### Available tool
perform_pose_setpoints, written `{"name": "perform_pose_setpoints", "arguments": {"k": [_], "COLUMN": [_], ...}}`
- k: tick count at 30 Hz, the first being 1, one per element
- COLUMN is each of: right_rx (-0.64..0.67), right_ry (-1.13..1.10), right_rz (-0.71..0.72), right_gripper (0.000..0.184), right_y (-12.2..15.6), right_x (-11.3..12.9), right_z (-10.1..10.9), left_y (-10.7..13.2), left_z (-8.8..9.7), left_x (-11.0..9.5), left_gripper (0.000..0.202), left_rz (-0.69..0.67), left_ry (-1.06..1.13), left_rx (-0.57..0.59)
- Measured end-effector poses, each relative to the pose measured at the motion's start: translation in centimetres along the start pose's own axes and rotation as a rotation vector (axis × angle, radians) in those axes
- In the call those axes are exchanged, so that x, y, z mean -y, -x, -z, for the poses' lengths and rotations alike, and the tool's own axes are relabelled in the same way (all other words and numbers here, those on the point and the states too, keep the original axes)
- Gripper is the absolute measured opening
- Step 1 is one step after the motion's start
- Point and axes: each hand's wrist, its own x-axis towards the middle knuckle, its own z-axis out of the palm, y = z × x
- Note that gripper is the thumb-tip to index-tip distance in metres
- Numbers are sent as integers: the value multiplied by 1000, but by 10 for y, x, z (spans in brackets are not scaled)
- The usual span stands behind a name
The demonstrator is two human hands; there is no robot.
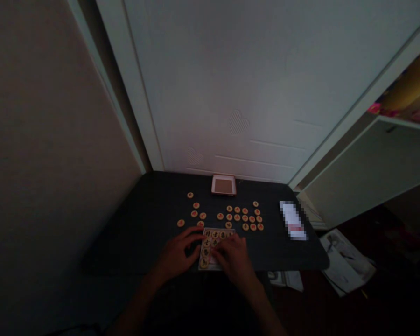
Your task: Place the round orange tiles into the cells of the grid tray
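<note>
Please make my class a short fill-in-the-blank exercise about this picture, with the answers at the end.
1. The left hand is at the ____ side of the box.
2. Each game piece in the box is ____ in outline, not square.
3. Most loose pieces on the table bear ____ characters.
4. Seen from the person, the shallow tray lies near the table's ____ edge.

Missing words: left; round; red; far.

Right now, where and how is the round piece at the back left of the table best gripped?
Pinch the round piece by opposite sides of its rim, left-hand fingers probably coming from above: it's a low disc flat on the table, apart from other pieces, leaving its rim clear.
</note>
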Motion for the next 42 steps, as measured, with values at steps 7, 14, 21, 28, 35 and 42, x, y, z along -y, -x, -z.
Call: {"name": "perform_pose_setpoints", "arguments": {"k": [7,14,21,28,35,42], "right_rx": [16,12,9,-36,61,101], "right_ry": [-15,-16,14,53,94,129], "right_rz": [25,32,38,29,99,111], "right_gripper": [3,8,4,7,12,18], "right_y": [-1,0,1,0,9,21], "right_x": [-2,-5,-6,-7,2,8], "right_z": [0,-1,-4,-7,13,16], "left_y": [0,0,0,1,0,-1], "left_z": [1,1,-1,-3,-2,-1], "left_x": [-2,-3,-1,1,1,-1], "left_gripper": [32,31,30,31,31,32], "left_rz": [-4,-9,-8,-9,-5,2], "left_ry": [1,15,7,11,-8,-18], "left_rx": [-9,-25,-23,-21,-1,-13]}}
